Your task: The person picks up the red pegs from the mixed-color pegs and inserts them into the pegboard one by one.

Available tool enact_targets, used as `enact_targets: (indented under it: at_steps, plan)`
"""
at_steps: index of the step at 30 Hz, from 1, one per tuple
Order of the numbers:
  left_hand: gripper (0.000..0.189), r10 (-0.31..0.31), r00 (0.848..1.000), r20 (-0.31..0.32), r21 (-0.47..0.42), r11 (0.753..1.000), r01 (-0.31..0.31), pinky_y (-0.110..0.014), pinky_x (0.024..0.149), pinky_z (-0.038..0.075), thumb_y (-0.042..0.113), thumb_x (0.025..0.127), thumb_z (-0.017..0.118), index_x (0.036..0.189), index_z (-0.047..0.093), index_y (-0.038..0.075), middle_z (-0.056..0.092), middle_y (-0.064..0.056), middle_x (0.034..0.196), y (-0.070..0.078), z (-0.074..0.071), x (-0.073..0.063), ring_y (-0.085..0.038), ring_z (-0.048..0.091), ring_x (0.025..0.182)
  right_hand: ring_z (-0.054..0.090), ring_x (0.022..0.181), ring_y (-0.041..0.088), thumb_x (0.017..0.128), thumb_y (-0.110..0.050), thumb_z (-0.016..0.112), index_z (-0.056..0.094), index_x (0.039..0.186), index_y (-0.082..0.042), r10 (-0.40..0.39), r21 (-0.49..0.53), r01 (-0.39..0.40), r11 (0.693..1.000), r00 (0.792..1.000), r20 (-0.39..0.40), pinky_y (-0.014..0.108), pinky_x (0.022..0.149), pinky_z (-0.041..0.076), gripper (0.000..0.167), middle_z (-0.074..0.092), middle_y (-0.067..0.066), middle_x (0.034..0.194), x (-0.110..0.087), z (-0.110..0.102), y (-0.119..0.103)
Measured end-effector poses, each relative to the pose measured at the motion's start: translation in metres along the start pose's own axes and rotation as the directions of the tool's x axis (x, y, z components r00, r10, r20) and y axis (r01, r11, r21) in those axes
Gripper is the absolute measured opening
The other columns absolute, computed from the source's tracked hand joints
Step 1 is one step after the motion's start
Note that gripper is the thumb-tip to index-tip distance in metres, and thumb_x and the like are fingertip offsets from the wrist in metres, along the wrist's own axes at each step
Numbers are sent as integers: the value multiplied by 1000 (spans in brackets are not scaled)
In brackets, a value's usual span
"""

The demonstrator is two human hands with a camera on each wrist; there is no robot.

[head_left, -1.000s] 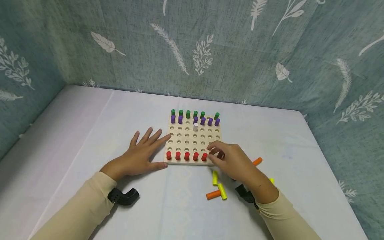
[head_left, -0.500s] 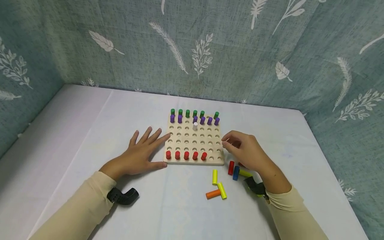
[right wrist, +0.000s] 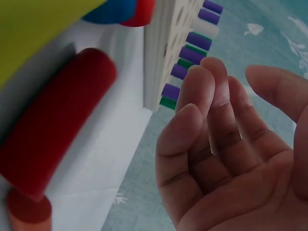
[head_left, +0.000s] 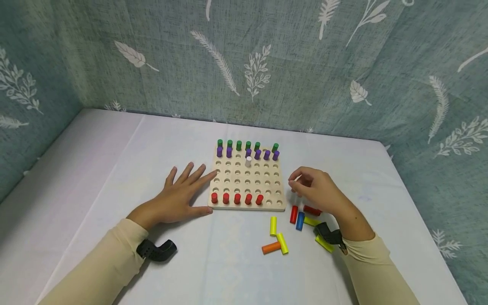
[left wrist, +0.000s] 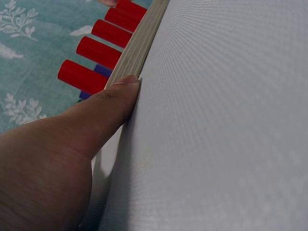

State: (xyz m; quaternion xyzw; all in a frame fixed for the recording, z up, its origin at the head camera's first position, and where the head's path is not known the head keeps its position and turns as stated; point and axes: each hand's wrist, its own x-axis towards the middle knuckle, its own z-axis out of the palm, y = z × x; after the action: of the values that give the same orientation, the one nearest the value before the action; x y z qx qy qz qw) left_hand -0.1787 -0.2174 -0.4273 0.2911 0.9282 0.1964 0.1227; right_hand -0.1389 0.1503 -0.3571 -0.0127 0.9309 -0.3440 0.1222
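Note:
A square wooden pegboard (head_left: 228,206) lies mid-table. Several red pegs (head_left: 237,198) stand in its nearest row, purple pegs (head_left: 229,152) and green pegs (head_left: 239,145) in the far rows, and one white peg (head_left: 248,161) in front of the purple ones. My left hand (head_left: 179,197) rests spread at the board's left side; its thumb (left wrist: 108,103) touches the near edge. To the right of the board hovers my right hand (head_left: 318,190). Its fingers (right wrist: 195,91) are loosely bent, thumb apart, and nothing is between them.
Loose pegs lie nearer me and to the right: a red peg (head_left: 294,214), a blue peg (head_left: 300,221), another red peg (head_left: 312,210), an orange peg (head_left: 271,248) and several yellow pegs (head_left: 273,226). Patterned green cloth (head_left: 244,63) rises behind the white tabletop.
My right hand has moved right, off the near row of red pegs and past the board's right edge, uncovering loose red and blue pegs. The left hand has stayed put.

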Motion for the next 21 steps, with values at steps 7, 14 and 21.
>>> enact_targets:
  at_steps: [7, 14, 21]
  plan:
    - [98, 10, 1000, -17, 13, 1000, -10, -68, 117, -12, 63, 83, 70, 160, 15, 38, 9, -9, 170, -4, 7, -1, -40, -4, 156, 59, 69, 22, 98, -23, 64, 66, 106, -11, 19, -22, -17, 1000, 996, 89, 29, 60, 49, 14, 67, 8, 82, 2, 4, 13]
    - [99, 4, 1000, -29, 19, 1000, -4, -67, 117, -12, 63, 83, 70, 160, 15, 39, 9, -9, 170, -1, 10, -3, -40, -4, 156, 58, 63, 21, 98, -24, 64, 65, 105, -11, 33, -23, -30, 999, 983, 178, 31, 57, 51, 15, 68, 6, 78, 1, 2, 22]
    - [98, 1, 999, -37, 22, 1000, 0, -68, 117, -12, 62, 83, 71, 160, 15, 38, 10, -9, 170, 2, 14, -5, -40, -4, 156, 53, 52, 19, 97, -24, 65, 62, 105, -11, 54, -30, -49, 998, 972, 228, 29, 49, 50, 16, 67, 6, 75, 0, 2, 28]
